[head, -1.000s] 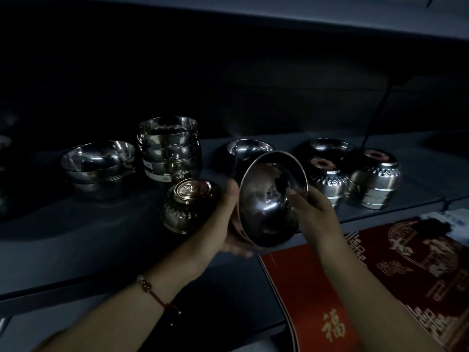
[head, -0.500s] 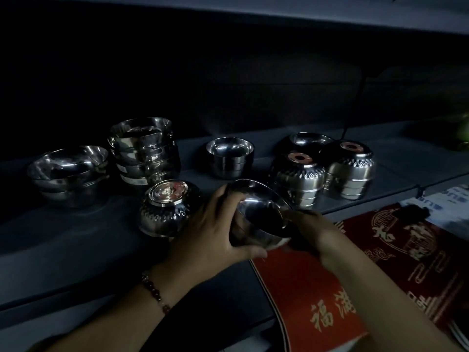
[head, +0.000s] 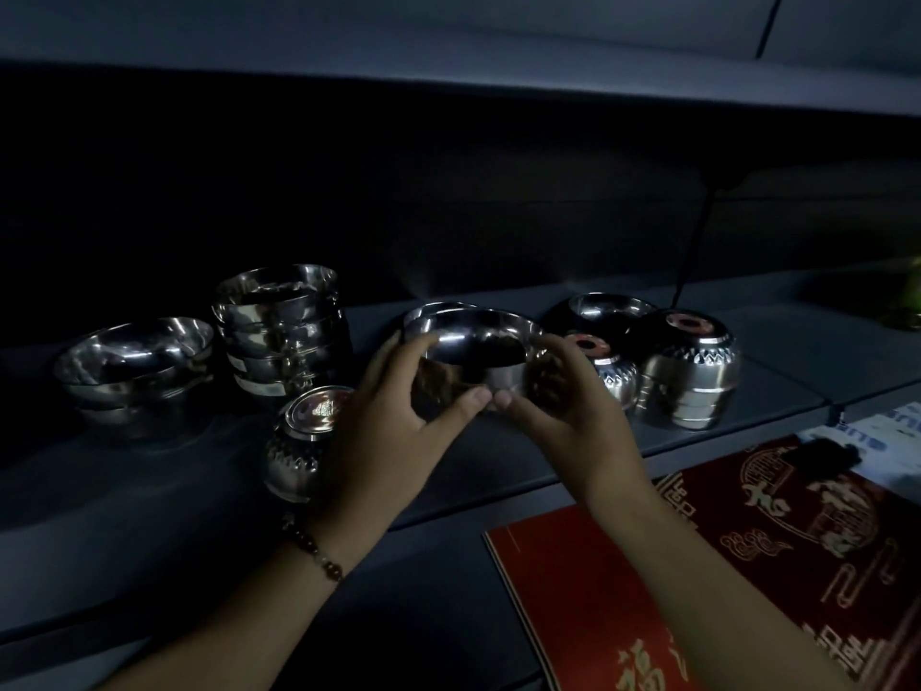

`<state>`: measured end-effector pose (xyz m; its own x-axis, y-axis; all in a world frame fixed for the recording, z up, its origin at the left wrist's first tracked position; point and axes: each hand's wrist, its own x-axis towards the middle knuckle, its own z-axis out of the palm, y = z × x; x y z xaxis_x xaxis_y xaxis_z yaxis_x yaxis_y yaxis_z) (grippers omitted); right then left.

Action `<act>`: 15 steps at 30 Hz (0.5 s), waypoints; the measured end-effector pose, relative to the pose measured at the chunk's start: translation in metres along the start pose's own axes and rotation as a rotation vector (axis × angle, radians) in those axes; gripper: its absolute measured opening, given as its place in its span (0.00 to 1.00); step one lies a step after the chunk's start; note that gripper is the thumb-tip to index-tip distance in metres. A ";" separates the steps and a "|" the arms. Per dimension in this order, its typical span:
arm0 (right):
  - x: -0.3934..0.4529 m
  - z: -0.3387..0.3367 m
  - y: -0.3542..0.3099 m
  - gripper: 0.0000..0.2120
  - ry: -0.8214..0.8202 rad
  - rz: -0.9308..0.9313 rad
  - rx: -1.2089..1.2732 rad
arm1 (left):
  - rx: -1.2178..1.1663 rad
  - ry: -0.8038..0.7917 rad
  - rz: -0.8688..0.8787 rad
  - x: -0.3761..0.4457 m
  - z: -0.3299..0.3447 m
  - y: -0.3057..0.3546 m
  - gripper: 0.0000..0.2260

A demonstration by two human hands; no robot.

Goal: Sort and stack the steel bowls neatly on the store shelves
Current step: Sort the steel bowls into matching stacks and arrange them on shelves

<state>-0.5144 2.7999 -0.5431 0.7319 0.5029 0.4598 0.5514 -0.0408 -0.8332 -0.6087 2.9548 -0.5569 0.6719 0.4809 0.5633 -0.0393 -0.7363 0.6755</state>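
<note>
A plain steel bowl [head: 473,351] is upright above the middle of the dark shelf [head: 777,361]. My left hand [head: 383,436] and my right hand [head: 563,416] grip it from both sides, thumbs meeting beneath it. Just behind it, the rim of another plain bowl [head: 428,309] shows. On the left stand a tall stack of bowls [head: 281,331] and a wider, lower bowl stack [head: 134,366]. An upturned patterned bowl [head: 304,436] sits beside my left wrist. On the right are two upturned patterned stacks [head: 690,371] [head: 608,366] and an upright bowl [head: 608,309].
Red printed boxes [head: 747,556] lie on the level below at the lower right. The shelf's front edge [head: 199,581] runs across in front of me. An upper shelf board [head: 448,47] overhangs. A dark cord [head: 692,251] hangs at the back right.
The held bowl went from tilted on its side near the shelf's front edge to upright, and both hands carried it up and farther back, in front of the small plain bowl.
</note>
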 end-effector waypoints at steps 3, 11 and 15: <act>0.028 0.011 0.006 0.21 0.025 -0.031 0.051 | 0.216 0.079 0.037 0.024 -0.002 -0.002 0.27; 0.095 0.035 0.039 0.21 0.091 -0.003 0.004 | 0.431 0.091 -0.014 0.078 0.026 -0.017 0.19; 0.116 0.048 0.049 0.22 0.076 0.031 -0.156 | 0.505 0.013 -0.101 0.094 0.040 -0.028 0.14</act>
<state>-0.4220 2.8977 -0.5450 0.7746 0.4327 0.4613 0.5791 -0.1921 -0.7923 -0.5148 3.0014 -0.5415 0.6443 0.5651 0.5152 0.3895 -0.8223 0.4149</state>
